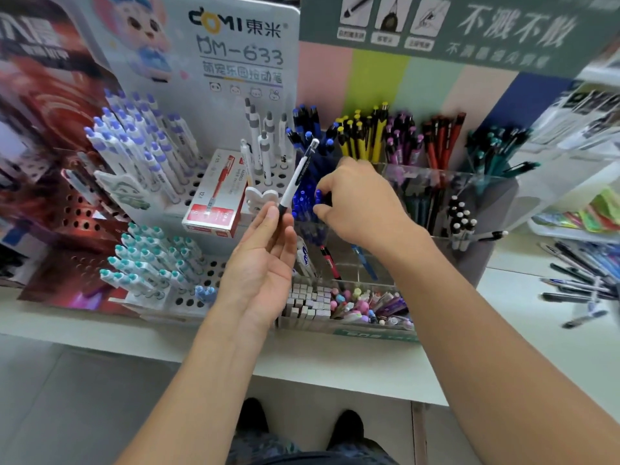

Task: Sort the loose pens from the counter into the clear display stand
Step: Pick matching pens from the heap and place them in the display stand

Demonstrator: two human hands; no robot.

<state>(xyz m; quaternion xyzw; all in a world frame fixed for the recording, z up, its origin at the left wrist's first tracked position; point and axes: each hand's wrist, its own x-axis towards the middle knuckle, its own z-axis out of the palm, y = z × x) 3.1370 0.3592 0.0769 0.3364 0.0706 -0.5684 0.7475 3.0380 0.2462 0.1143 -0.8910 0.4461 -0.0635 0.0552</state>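
— Left hand (265, 260)?
— Palm up, fingers mostly straight, thumb and fingertip pinching the dark tip of a white pen (298, 177), tilted up toward the blue compartment.
— Right hand (360, 203)?
— Curled over blue pens (307, 204) inside the clear display stand (436, 182), grip closed around them.
— Far right?
— Loose pens (577, 280) scattered on the worktop (369, 360).

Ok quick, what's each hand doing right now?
Left hand: holds a white pen at its fingertips.
Right hand: grips blue pens in the clear display stand.
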